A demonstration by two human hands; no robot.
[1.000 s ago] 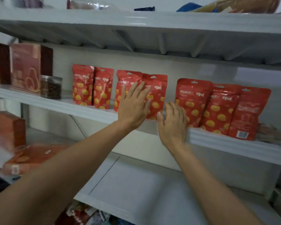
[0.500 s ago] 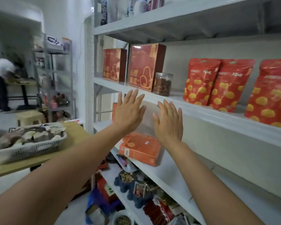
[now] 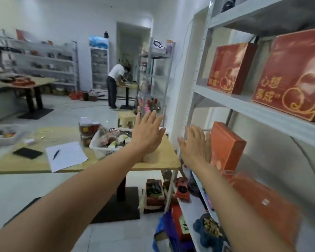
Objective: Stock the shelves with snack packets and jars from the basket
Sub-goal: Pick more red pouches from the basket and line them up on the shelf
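Held up flat mid-frame, gripping nothing: left hand (image 3: 147, 132), fingers straight and spread, and at its 3 o'clock right hand (image 3: 195, 145), likewise released and empty. Just beside the right hand at 3 o'clock, an upright orange box (image 3: 225, 148) in the shelves (image 3: 244, 104); touching or apart, cannot tell. At 8 o'clock from the left hand, partly behind its wrist, the basket (image 3: 104, 152) heaped with packets (image 3: 107, 140), on the table (image 3: 158, 160). At 10 o'clock from the basket, stacked jars (image 3: 87, 128); at 8 o'clock, paper (image 3: 69, 159) with a pen (image 3: 56, 154).
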